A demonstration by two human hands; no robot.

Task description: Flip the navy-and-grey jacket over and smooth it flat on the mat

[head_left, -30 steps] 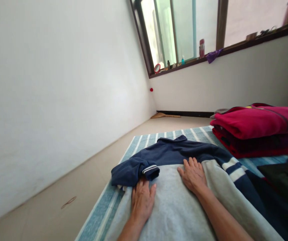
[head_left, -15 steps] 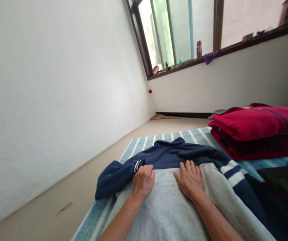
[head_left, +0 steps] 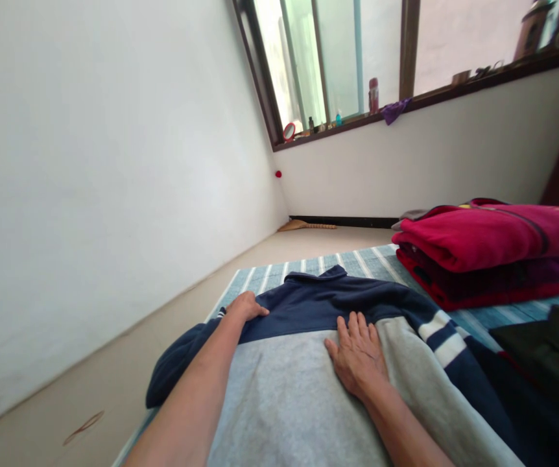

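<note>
Cloth all round, all of it matt.
I saw a soft fleecy sweatshirt point(head_left: 303, 383) on a woven striped mat point(head_left: 357, 263).

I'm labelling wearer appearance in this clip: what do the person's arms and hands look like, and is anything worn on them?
Both forearms are bare as far as the frame shows, with no sleeves. The left hand and right hand show no gloves, rings or watch.

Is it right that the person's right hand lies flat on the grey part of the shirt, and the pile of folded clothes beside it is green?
Not quite. In the head view the right hand does lie flat on the shirt, but the pile of folded clothes is red, not green.
</note>
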